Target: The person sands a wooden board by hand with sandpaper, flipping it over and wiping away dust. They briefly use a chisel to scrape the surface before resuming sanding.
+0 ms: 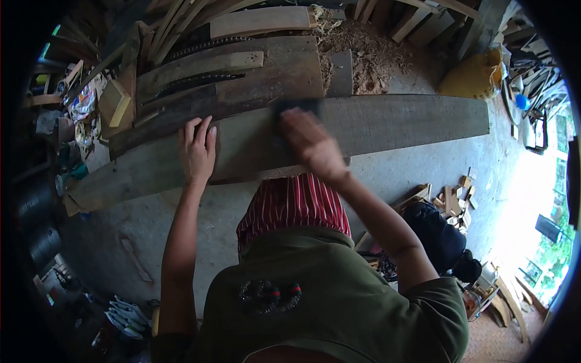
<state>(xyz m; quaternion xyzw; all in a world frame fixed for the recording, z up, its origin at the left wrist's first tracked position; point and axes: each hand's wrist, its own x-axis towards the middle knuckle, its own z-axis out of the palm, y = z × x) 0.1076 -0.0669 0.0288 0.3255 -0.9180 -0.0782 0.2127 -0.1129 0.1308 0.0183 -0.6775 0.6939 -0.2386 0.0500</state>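
Observation:
A long, gently curved wooden board (411,124) lies crosswise in front of me, its ends reaching far left and far right. My left hand (198,151) rests on it left of centre, fingers spread and bent over the upper surface, with nothing in them. Near the middle, my right hand (311,142) is smeared by motion. Under its fingers is a dark flat piece, perhaps sandpaper (299,107), pressed against the board's face near the far edge. The blur hides how the fingers grip it.
Beyond the board is a work surface of planks (272,85), with wood shavings (375,57) to its right. A yellow sack (475,75) stands at the far right. Offcuts (454,202) and a black bag (433,236) lie on the concrete floor (381,172). Timber leans at the back.

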